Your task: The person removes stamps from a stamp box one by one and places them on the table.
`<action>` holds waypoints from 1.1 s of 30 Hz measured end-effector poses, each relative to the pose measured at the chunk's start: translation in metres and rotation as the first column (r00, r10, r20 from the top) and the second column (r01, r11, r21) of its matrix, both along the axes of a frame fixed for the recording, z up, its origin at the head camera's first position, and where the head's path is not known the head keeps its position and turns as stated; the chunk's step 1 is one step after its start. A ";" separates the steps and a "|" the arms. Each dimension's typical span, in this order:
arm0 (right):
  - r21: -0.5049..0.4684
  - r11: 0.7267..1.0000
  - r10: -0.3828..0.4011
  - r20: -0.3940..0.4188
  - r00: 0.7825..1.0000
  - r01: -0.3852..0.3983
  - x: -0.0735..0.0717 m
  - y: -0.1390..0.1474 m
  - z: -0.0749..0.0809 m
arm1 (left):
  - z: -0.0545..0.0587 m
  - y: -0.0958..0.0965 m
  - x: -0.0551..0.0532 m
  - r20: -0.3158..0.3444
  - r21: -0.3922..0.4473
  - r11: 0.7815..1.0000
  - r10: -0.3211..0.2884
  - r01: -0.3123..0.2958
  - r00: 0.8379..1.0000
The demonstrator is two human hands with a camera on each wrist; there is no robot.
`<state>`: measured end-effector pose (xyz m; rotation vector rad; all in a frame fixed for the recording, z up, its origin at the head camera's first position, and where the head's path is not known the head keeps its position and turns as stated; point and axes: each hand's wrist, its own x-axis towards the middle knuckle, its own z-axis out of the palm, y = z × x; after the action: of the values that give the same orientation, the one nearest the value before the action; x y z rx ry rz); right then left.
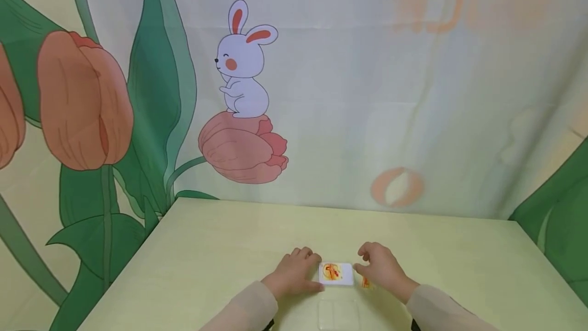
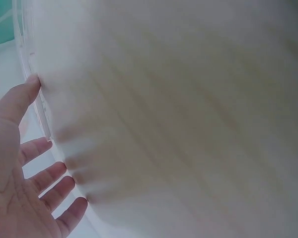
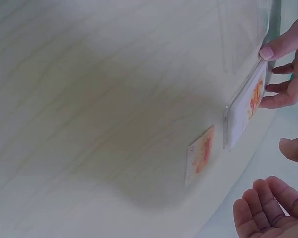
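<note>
Head view, orange card (image 1: 365,283) on table (image 1: 459,254), backdrop (image 1: 331,96) (tulip-printed)

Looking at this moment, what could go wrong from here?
The loose card lies flat near the right hand, so a careless move might brush it aside. The left hand grips the white card stack only at its left end, so a push at the other end could twist it. The clear tray barely shows against the pale table, so a sleeve could knock it.
</note>
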<state>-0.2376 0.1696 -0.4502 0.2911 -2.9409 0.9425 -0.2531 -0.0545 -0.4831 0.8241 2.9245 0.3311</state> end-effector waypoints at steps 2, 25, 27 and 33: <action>0.001 1.000 0.016 -0.003 1.000 -0.016 -0.001 -0.003 0.000 | 0.000 0.000 0.000 -0.002 0.000 1.000 -0.003 0.003 1.000; -0.028 0.992 0.121 -0.035 0.992 -0.122 -0.011 -0.032 -0.008 | -0.001 0.000 -0.001 -0.037 -0.016 1.000 0.003 -0.004 0.999; -0.027 0.990 0.139 -0.052 0.989 -0.141 -0.011 -0.033 -0.009 | 0.000 0.000 0.000 -0.036 -0.015 1.000 0.000 -0.001 0.999; -0.040 0.983 0.175 -0.062 0.983 -0.178 -0.012 -0.035 -0.016 | 0.001 0.000 0.001 -0.025 -0.018 1.000 -0.001 0.001 1.000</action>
<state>-0.2498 0.1349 -0.4665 0.5756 -2.8731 0.9997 -0.2521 -0.0543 -0.4820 0.8336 2.9452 0.2960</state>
